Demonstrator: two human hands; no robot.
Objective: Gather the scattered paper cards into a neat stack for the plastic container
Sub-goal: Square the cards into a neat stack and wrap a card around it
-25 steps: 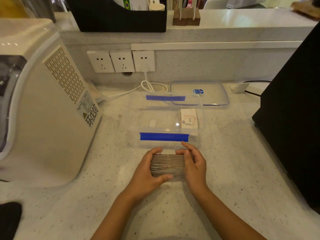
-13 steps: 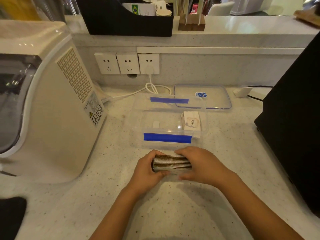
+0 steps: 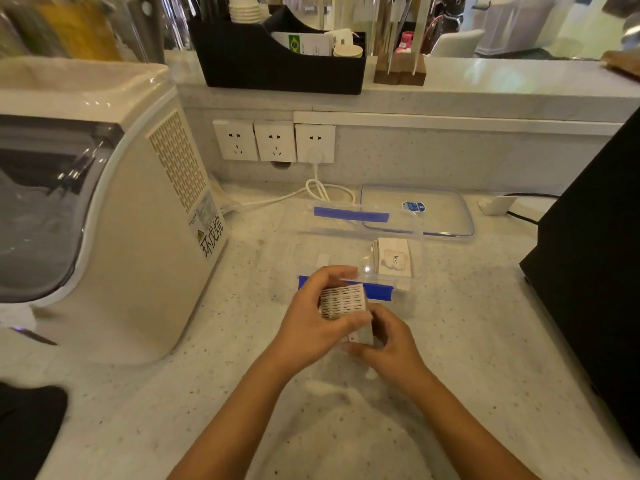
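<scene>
A thick stack of paper cards (image 3: 343, 301) is held upright just above the speckled counter, its striped edge facing me. My left hand (image 3: 311, 320) grips the stack from the left and top. My right hand (image 3: 391, 344) holds its lower right side. Right behind the hands stands the clear plastic container (image 3: 304, 244) with blue tape strips on its rims. Inside it, at the right end, lies a small pile of cards (image 3: 393, 259) with "love" printed on top.
The container's clear lid (image 3: 436, 209) lies behind it. A cream appliance (image 3: 114, 216) fills the left side. A black device (image 3: 595, 265) stands at the right. Wall sockets (image 3: 273, 142) and a white cable (image 3: 322, 190) are at the back.
Both hands have lifted the stack off the counter and turned it on end, closer to the container. The left hand now wraps over its top; the right hand has dropped lower.
</scene>
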